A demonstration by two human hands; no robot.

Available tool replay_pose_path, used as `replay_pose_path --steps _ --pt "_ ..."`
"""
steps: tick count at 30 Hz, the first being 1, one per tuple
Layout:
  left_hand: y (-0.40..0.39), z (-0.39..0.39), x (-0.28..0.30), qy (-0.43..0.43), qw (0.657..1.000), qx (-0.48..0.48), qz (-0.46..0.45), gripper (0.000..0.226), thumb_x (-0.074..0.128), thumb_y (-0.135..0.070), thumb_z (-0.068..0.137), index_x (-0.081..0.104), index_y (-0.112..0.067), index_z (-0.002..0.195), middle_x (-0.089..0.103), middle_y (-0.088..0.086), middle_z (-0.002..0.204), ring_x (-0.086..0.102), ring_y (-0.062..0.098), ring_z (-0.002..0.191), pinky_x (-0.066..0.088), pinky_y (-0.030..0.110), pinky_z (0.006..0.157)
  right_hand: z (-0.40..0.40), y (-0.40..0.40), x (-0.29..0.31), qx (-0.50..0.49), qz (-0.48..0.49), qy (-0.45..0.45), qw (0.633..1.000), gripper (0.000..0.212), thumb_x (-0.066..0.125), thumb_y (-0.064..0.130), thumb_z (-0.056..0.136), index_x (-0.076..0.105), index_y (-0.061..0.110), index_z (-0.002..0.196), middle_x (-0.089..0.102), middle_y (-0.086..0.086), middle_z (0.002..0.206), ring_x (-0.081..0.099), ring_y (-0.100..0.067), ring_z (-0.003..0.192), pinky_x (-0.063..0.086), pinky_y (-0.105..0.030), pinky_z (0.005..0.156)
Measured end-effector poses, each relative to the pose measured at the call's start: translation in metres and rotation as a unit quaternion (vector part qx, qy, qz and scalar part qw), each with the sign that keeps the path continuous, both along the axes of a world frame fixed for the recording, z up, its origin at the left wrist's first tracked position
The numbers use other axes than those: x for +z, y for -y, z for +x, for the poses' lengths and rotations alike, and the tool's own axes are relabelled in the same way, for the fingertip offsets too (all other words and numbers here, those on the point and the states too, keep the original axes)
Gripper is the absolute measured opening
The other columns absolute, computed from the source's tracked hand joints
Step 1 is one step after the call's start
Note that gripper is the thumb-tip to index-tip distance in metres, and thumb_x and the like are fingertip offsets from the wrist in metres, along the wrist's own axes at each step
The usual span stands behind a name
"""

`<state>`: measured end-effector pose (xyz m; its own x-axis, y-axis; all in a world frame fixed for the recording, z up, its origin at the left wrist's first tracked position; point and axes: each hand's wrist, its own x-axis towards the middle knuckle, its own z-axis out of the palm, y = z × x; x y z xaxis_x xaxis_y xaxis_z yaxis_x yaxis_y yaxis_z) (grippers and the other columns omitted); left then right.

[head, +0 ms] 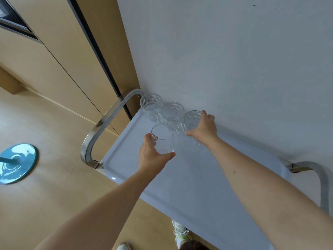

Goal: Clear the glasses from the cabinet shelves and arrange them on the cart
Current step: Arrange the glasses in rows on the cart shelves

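Blue disc (17, 163): round glossy base with a blue post, on the wooden floor (54, 186) at the far left.
Cabinet (59, 56): pale wood panels with a dark vertical strip, behind the left end of the cart.
Cart handle (106, 123): bent metal bar at the left end of the cart (a second bar shows at the right end).
Cart (189, 177): pale grey top with a raised rim, set against a grey wall (234, 60).
Left hand (153, 156): fingers and thumb curled round a plain glass (163, 139), near the cart's left end; whether the glass's base touches the top cannot be told.
Patterned glasses: two stand free in a row along the wall, the first (151, 106) at the back left corner, the second (173, 112) just beside it.
Right hand (203, 129): thumb and fingers clamped round a third patterned glass (191, 121), next in the row, to the right of the second.
Shoes (180, 231): white, on the floor at the lower edge, below the cart.
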<state>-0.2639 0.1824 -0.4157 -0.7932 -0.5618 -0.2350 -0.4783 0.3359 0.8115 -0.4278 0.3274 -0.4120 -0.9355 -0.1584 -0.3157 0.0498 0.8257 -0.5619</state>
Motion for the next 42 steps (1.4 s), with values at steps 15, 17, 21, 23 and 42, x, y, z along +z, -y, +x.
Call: replay_pose_path --steps 15,17,21,23,42 --pt "0.041 0.07 0.051 -0.083 0.994 -0.075 -0.001 0.075 0.09 -0.043 0.058 0.037 -0.036 0.111 0.048 -0.026 0.11 0.053 0.008 0.112 0.042 0.018 0.074 0.143 0.013 0.052 -0.019 -0.004 -0.067 0.998 0.101 0.083 0.031 0.077 0.023 0.019 0.157 0.027 -0.012 0.158 0.032 -0.033 0.142 0.036 -0.04 0.112" --pt "0.049 0.091 0.055 -0.096 0.991 -0.09 0.003 0.075 0.09 -0.043 0.059 0.038 -0.035 0.112 0.047 -0.025 0.112 0.053 0.008 0.113 0.042 0.019 0.076 0.176 0.019 0.054 -0.026 -0.004 -0.068 0.997 0.101 0.083 0.033 0.078 0.023 0.019 0.158 0.026 -0.011 0.16 0.029 -0.031 0.145 0.034 -0.04 0.114" --pt "0.063 0.139 0.056 -0.102 0.989 -0.109 0.002 0.076 0.091 -0.04 0.062 0.039 -0.031 0.117 0.051 -0.015 0.118 0.053 0.01 0.115 0.046 0.026 0.085 0.245 0.032 0.05 -0.043 -0.017 -0.06 0.997 0.098 0.082 0.034 0.079 0.025 0.02 0.158 0.025 -0.01 0.161 0.026 -0.029 0.147 0.029 -0.038 0.115" --pt "0.069 0.164 0.054 -0.095 0.989 -0.11 -0.001 0.078 0.091 -0.039 0.062 0.039 -0.029 0.119 0.051 -0.014 0.119 0.054 0.01 0.114 0.047 0.03 0.09 0.278 0.039 0.044 -0.042 -0.024 -0.051 0.998 0.096 0.082 0.033 0.081 0.026 0.02 0.157 0.026 -0.009 0.16 0.027 -0.028 0.147 0.029 -0.037 0.116" --pt "0.005 0.339 0.003 -0.018 0.999 -0.016 0.026 0.074 0.089 -0.044 0.053 0.042 -0.029 0.108 0.058 -0.019 0.11 0.057 -0.005 0.106 0.048 0.023 0.081 0.451 -0.012 -0.026 0.033 -0.087 0.054 0.994 0.088 0.082 0.035 0.081 0.034 0.022 0.154 0.034 -0.001 0.157 0.032 -0.021 0.145 0.032 -0.033 0.114"
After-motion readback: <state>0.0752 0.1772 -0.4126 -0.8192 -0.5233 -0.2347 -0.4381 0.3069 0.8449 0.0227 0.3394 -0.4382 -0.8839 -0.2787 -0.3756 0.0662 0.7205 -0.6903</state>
